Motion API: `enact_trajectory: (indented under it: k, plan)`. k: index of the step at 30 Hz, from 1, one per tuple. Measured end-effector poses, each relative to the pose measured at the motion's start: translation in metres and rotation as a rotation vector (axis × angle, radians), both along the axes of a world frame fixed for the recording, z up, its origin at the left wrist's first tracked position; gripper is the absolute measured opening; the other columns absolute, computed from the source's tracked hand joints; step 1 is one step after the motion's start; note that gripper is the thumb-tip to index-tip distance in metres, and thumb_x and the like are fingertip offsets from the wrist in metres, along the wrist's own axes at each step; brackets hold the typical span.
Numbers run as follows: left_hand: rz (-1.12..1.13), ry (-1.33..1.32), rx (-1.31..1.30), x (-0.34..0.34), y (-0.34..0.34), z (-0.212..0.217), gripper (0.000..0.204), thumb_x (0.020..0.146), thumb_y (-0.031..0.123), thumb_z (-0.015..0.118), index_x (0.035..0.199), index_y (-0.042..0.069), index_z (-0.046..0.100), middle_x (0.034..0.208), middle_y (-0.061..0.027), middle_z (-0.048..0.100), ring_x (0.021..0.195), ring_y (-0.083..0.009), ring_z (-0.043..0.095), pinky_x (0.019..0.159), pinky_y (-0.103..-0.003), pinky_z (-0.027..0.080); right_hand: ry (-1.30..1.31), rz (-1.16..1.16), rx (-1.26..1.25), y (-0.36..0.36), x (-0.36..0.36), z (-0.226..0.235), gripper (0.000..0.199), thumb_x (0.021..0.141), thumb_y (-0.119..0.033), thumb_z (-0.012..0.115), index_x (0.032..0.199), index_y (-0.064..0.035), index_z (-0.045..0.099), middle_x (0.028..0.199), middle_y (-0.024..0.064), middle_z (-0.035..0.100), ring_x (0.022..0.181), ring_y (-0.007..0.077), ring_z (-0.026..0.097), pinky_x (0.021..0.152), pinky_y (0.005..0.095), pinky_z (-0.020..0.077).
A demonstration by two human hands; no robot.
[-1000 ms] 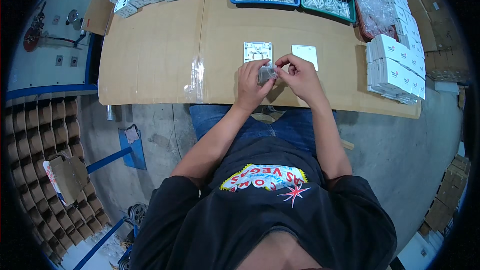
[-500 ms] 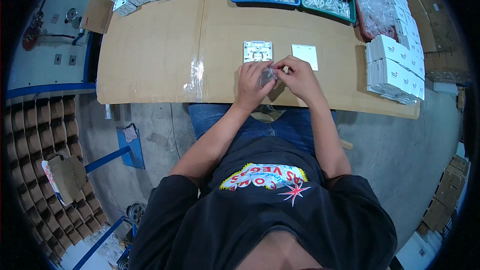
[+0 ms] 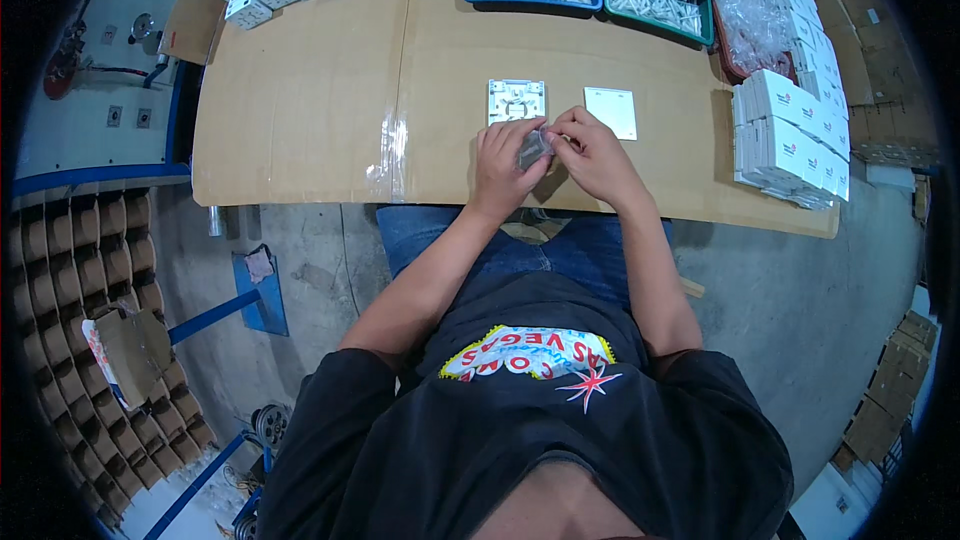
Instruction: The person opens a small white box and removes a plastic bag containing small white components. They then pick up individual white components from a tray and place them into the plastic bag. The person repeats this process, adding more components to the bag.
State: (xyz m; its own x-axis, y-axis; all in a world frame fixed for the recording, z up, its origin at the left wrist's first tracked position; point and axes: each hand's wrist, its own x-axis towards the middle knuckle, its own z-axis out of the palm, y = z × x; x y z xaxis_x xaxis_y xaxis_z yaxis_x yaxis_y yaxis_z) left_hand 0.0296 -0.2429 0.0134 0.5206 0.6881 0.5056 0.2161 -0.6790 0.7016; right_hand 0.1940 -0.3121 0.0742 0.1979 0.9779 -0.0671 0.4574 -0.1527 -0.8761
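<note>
Head view: your fingers [image 3: 540, 132] pinch a small clear bag [image 3: 532, 150] between left hand [image 3: 505, 155] and right hand [image 3: 590, 150], steadying it near the surface's [image 3: 300, 90] front edge; white plate [image 3: 516, 101] and square cover [image 3: 610, 112] lie just beyond, handy.
</note>
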Motion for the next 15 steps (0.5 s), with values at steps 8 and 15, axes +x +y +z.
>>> enact_trajectory:
  k: [8,15]
  plan:
    - [0.0,-0.003,-0.018,0.0,0.0,0.0,0.053,0.074,0.013,0.082,0.124,0.011,0.066,0.116,-0.0055,0.07,0.11,-0.0263,0.062,0.095,-0.04,0.042,0.05,0.026,0.08,0.001,-0.002,-0.008,0.041,0.107,-0.034,0.055,0.108,0.0029,0.073,0.117,0.0162,0.064,0.099,0.033,0.066,0.086,0.0376,0.0515]
    - [-0.004,-0.017,-0.007,0.001,0.001,-0.005,0.055,0.072,0.013,0.083,0.124,0.011,0.066,0.115,-0.0065,0.07,0.108,-0.0273,0.062,0.094,-0.041,0.042,-0.048,0.097,0.089,0.001,0.002,-0.017,0.044,0.106,-0.035,0.054,0.103,0.0033,0.076,0.136,0.0173,0.061,0.115,0.0354,0.062,0.098,0.0412,0.0485]
